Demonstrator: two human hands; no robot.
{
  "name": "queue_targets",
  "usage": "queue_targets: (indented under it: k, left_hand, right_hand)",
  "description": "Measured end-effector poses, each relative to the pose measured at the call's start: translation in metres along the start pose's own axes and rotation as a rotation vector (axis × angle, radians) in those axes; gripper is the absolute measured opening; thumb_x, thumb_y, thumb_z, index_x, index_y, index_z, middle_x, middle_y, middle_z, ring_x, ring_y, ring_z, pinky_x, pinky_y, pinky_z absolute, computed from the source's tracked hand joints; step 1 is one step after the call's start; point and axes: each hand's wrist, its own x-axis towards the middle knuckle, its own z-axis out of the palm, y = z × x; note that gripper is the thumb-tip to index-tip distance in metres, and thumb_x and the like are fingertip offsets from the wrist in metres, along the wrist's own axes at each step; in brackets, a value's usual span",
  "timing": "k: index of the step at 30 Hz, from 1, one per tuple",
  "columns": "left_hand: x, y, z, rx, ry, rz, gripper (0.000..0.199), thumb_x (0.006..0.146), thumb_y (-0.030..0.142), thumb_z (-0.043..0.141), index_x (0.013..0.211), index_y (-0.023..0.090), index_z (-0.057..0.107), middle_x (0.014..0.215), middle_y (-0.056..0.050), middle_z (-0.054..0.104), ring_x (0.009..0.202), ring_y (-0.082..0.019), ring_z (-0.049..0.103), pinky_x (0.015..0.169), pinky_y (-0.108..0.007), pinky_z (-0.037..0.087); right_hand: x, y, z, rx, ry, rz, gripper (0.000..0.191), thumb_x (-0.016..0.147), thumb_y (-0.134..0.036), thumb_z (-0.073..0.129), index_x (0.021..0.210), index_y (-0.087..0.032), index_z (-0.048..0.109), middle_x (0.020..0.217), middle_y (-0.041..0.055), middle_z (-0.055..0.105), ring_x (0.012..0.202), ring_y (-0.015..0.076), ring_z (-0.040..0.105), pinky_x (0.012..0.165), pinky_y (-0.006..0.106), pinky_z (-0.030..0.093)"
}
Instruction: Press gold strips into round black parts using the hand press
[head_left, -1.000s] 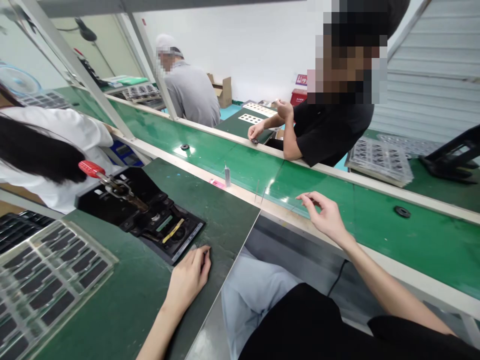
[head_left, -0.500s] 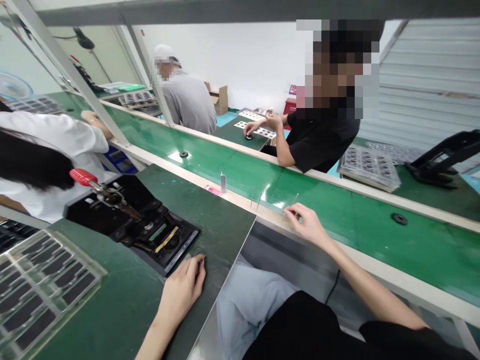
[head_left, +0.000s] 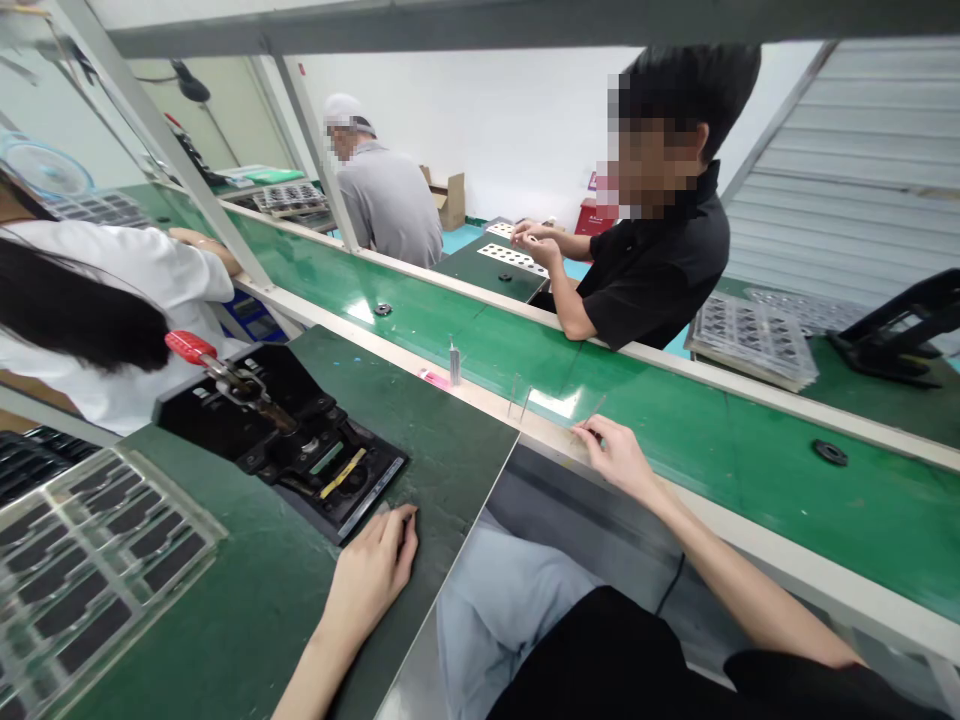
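far left, a clear plastic tray (head_left: 97,570) of dark flat parts, pockets filled as far as seen, lies on the green work mat (head_left: 442,450). next to it sits a black press fixture (head_left: 285,430), its red-handled toggle clamp (head_left: 189,346) reaching toward the far end, a yellow strip (head_left: 343,473) lying in its bed. the left hand (head_left: 373,570) rests on the mat just beside the fixture's near corner, fingers loosely curled, nothing visible in them. on the belt rail stand a bundle of metal pins (head_left: 454,365) and, nearer the right hand, thin clear pieces (head_left: 516,396); a pink slip (head_left: 433,378) lies by the pins. the right hand (head_left: 615,458) sits at the rail, fingers drawn narrow; whether they pinch anything is hard to say. a black ring (head_left: 829,452) lies on the green conveyor belt (head_left: 660,420), well right. across the belt, a co-worker in a black shirt (head_left: 652,270) works at a separate bench.
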Motion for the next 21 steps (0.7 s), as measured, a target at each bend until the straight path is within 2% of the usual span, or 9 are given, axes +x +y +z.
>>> queue_targets:
  k: [3, 8, 13, 18, 21]
  left_hand:
    - [-0.001, 0.0, 0.0, -0.024, -0.018, -0.013, 0.026, 0.11, 0.027, 0.038, 0.105, 0.018, 0.062, 0.075, -0.001, 0.07, 0.062, -0.015, 0.071, 0.061, -0.025, 0.053]
    - [-0.002, 0.0, -0.001, -0.046, -0.044, -0.039, 0.026, 0.109, 0.028, 0.04, 0.106, 0.019, 0.063, 0.075, -0.002, 0.071, 0.062, -0.016, 0.07, 0.064, -0.025, 0.055]
    - [-0.002, 0.001, 0.0, -0.035, -0.042, -0.03, 0.026, 0.109, 0.027, 0.039, 0.107, 0.017, 0.063, 0.076, -0.002, 0.071, 0.064, -0.016, 0.07, 0.064, -0.025, 0.055]
    - [-0.003, 0.002, 0.0, -0.071, -0.07, -0.071, 0.028, 0.108, 0.027, 0.04, 0.107, 0.018, 0.066, 0.077, -0.003, 0.071, 0.065, -0.016, 0.07, 0.066, -0.025, 0.056]
    - [-0.004, 0.008, -0.002, -0.17, -0.058, -0.11, 0.026, 0.107, 0.029, 0.044, 0.106, 0.019, 0.068, 0.077, -0.003, 0.071, 0.066, -0.015, 0.069, 0.068, -0.026, 0.058]
  right_hand:
    - [0.003, -0.014, -0.008, 0.031, 0.057, 0.024, 0.05, 0.102, -0.06, 0.046, 0.07, -0.025, 0.06, 0.076, 0.009, 0.074, 0.07, 0.0232, 0.069, 0.067, 0.035, 0.053]
    - [0.019, -0.039, -0.031, 0.086, 0.208, 0.056, 0.043, 0.101, -0.056, 0.053, 0.075, -0.024, 0.065, 0.08, 0.0089, 0.076, 0.074, 0.0224, 0.07, 0.074, 0.035, 0.056]
    - [0.025, -0.04, -0.021, 0.139, 0.087, 0.034, 0.045, 0.1, -0.059, 0.052, 0.083, -0.022, 0.07, 0.087, 0.0107, 0.077, 0.075, 0.0224, 0.069, 0.07, 0.035, 0.055]
    - [0.013, -0.041, -0.016, 0.068, 0.071, -0.103, 0.044, 0.107, -0.052, 0.044, 0.081, -0.023, 0.066, 0.094, 0.0127, 0.074, 0.093, 0.026, 0.07, 0.084, 0.04, 0.055]
    - [0.001, -0.056, -0.018, -0.025, -0.039, -0.195, 0.039, 0.11, -0.041, 0.039, 0.089, -0.023, 0.066, 0.089, 0.0103, 0.072, 0.083, 0.0234, 0.068, 0.078, 0.038, 0.052]
